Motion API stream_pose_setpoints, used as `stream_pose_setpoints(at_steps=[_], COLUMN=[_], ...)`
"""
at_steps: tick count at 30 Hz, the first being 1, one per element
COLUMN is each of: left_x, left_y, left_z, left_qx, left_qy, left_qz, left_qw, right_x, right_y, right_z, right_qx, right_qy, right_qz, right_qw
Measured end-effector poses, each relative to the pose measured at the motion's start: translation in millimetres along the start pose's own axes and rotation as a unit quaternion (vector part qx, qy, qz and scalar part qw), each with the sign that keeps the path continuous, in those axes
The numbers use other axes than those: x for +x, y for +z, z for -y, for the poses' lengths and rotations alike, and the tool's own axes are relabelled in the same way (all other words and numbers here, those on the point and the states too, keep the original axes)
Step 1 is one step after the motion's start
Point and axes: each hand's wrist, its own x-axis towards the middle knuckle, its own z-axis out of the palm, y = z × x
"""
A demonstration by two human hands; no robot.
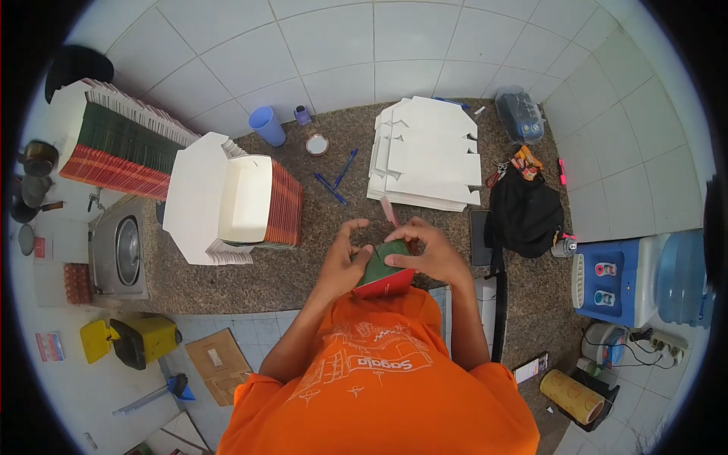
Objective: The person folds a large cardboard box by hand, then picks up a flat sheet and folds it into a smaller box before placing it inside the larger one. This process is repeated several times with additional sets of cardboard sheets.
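Close against my orange shirt is a small green and red cardboard box (384,282), its green face up and its red side toward me. My left hand (350,260) holds the box's left edge, thumb against the green panel and index finger lifted away. From the other side my right hand (431,254) grips it, the thumb lying on the green panel and the fingers curled over the far edge. A pale pink flap (389,211) sticks up beyond the fingers. The box's underside is hidden.
Flat white cardboard blanks (432,155) are stacked beyond my hands. Nested red boxes (284,203) stand at left, with a longer row (121,144) behind. Blue pens (331,189), a blue cup (267,126) and a black bag (527,212) also lie on the counter.
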Motion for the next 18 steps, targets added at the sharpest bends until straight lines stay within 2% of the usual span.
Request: stream_pose_setpoints(at_steps=[1, 3, 5, 7, 8, 9, 10, 12, 14, 15, 16, 17, 18], left_x=[0.0, 0.1, -0.7, -4.2, -5.9, -4.8, -1.1, 3.4, 4.8, 12.0, 21.0, 24.0, 21.6], left_y=[0.3, -1.5, -7.2, -4.1, -3.2, -3.5, -4.1, -9.3, -31.9, -44.2, -59.3, -73.9, -86.4], left_z=[1.2, -0.5, -9.1, -16.6, -18.6, -19.9, -22.1, -29.9, -43.1, -37.0, -23.0, -14.4, -13.6], left_qx=[0.01, 0.021, -0.043, -0.031, -0.017, -0.016, -0.019, -0.022, 0.06, 0.06, -0.022, -0.103, -0.123], left_qy=[0.023, 0.045, 0.077, 0.107, 0.136, 0.136, 0.125, 0.115, 0.037, 0.04, 0.041, 0.041, 0.008], left_qz=[-0.001, -0.001, 0.026, 0.021, 0.016, 0.015, 0.004, -0.004, 0.109, 0.108, 0.151, 0.193, 0.169], left_qw=[1.0, 0.999, 0.996, 0.994, 0.99, 0.991, 0.992, 0.993, 0.992, 0.992, 0.987, 0.975, 0.978], right_x=[1.3, 2.1, -0.3, -1.8, -2.4, -2.8, -4.2, -8.9, -11.5, -11.7, -12.3, -13.3, -13.3], right_y=[2.8, 10.8, 18.7, 22.4, 24.0, 26.3, 29.8, 34.6, 26.4, 19.8, 12.5, 4.7, 0.6], right_z=[0.1, -1.7, -1.5, -0.1, 2.1, 5.5, 15.1, 35.9, 32.3, 28.6, 19.3, 4.6, -7.9], right_qx=[-0.001, 0.003, 0.024, 0.043, 0.024, 0.005, 0.006, -0.244, -0.245, -0.245, -0.244, -0.19, -0.134], right_qy=[-0.001, -0.031, -0.036, -0.039, -0.081, -0.124, -0.124, -0.201, -0.202, -0.206, -0.208, -0.191, -0.172], right_qz=[-0.001, -0.117, -0.087, -0.058, -0.069, -0.08, -0.079, -0.119, -0.111, -0.097, -0.097, -0.124, -0.15], right_qw=[1.0, 0.993, 0.995, 0.997, 0.994, 0.989, 0.989, 0.941, 0.942, 0.942, 0.942, 0.955, 0.964])
